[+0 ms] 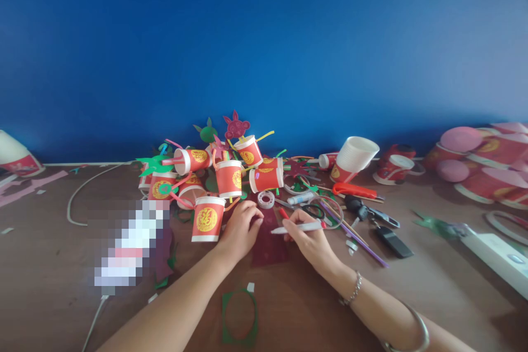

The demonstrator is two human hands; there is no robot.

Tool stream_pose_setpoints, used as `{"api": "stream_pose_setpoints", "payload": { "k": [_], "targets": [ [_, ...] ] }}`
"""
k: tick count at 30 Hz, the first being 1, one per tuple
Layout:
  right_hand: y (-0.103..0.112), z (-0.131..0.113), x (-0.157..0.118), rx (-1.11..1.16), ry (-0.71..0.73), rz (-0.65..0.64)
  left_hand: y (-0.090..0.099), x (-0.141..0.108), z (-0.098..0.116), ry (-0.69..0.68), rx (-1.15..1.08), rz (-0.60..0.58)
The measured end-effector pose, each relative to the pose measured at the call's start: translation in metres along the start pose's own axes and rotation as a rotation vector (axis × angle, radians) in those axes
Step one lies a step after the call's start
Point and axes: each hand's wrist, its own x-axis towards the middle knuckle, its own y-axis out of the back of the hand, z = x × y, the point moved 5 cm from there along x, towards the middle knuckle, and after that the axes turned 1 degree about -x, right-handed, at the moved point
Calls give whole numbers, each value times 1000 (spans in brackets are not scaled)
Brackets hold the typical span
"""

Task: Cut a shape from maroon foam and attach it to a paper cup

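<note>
My right hand (307, 239) is closed around a white marker (307, 226) with a red end, its tip pointing left over a sheet of dark red paper (269, 250). My left hand (241, 228) rests at the paper's left edge, fingers loosely bent and a small gap between thumb and forefinger. Just left of that hand stands a red paper cup (207, 220) with a yellow emblem. Beyond the hands lie a roll of tape (266, 199) and a small red piece (283, 213), perhaps a cap.
Decorated red cups (229, 179) with straws and paper cutouts pile up behind. Stacked white cups (355, 155), an orange-handled tool (357, 191), keys (357, 208) and a purple straw (357, 236) lie rightward. A pixelated device (132, 247) is left; a green paper frame (239, 338) lies nearest.
</note>
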Motion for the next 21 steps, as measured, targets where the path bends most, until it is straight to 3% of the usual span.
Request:
{"api": "stream_pose_setpoints", "payload": {
  "k": [9, 21],
  "targets": [
    [-8, 2, -3, -26, -5, -151, 1, 0, -2, 9, 19, 18],
    [-13, 9, -3, -102, -1, -199, -2, -1, -5, -10, 6, 28]
  ]
}}
